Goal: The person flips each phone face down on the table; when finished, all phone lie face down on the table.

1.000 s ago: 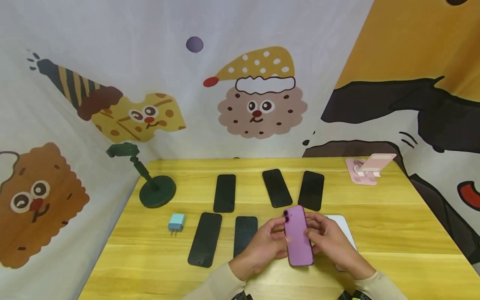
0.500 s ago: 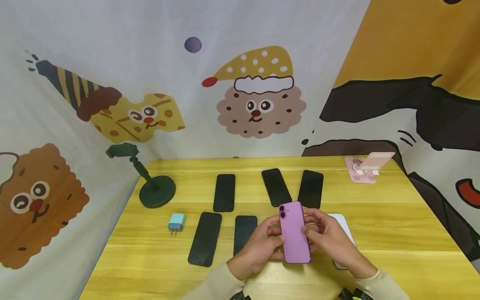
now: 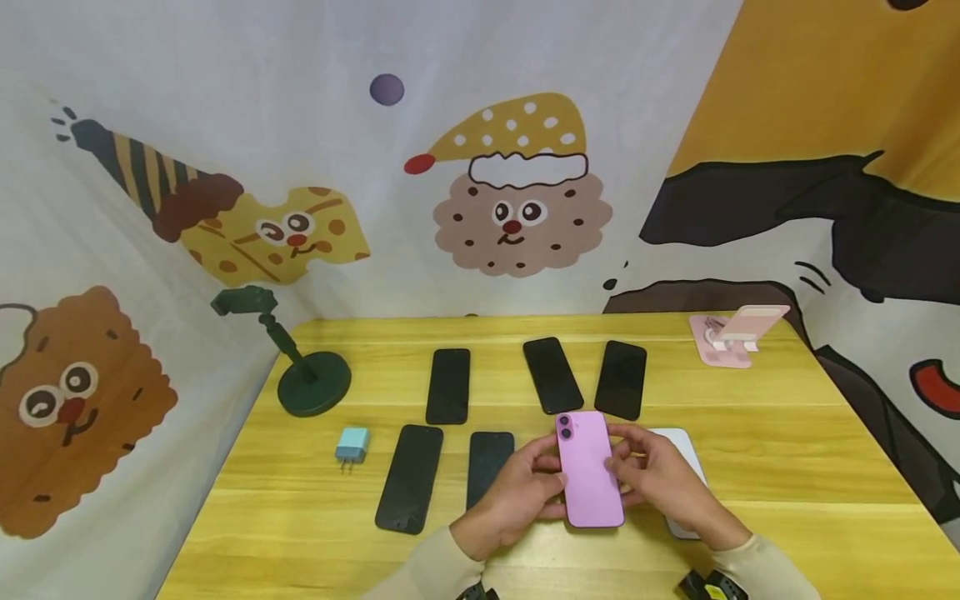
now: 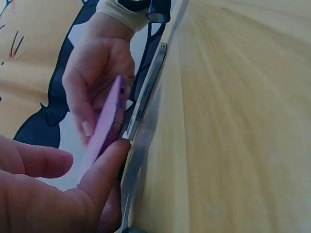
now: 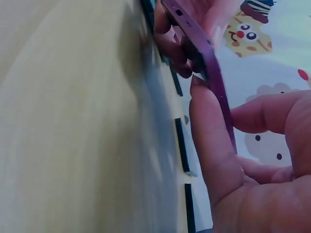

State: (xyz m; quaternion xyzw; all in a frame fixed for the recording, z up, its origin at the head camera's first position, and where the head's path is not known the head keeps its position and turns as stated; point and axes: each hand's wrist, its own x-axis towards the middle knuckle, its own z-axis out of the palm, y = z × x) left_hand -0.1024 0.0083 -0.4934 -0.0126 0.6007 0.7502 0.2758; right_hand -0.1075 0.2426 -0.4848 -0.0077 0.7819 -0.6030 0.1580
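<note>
A pinkish-purple phone (image 3: 591,475), its back and twin camera lenses facing up, is held between both hands above the table. My left hand (image 3: 517,490) grips its left long edge, thumb at the edge and fingers underneath. On the opposite edge, my right hand (image 3: 663,479) pinches the phone between thumb and fingers. In the right wrist view the phone (image 5: 214,68) appears edge-on, apart from the wood. A white phone-like slab (image 3: 690,457) lies partly hidden under my right hand. Beside my left hand is a dark phone (image 3: 490,462), its lower part covered.
Several black phones lie about, including one front left (image 3: 409,477) and one back right (image 3: 622,379). A blue charger plug (image 3: 352,446) and green stand (image 3: 315,385) are at left. The pink phone stand (image 3: 738,337) is back right. Printed cloth (image 3: 300,100) hangs behind the table (image 3: 810,450).
Both hands have shifted the purple phone slightly left and turned its back more toward the head view. Over the last half second it has dipped slightly. The other things stay put.
</note>
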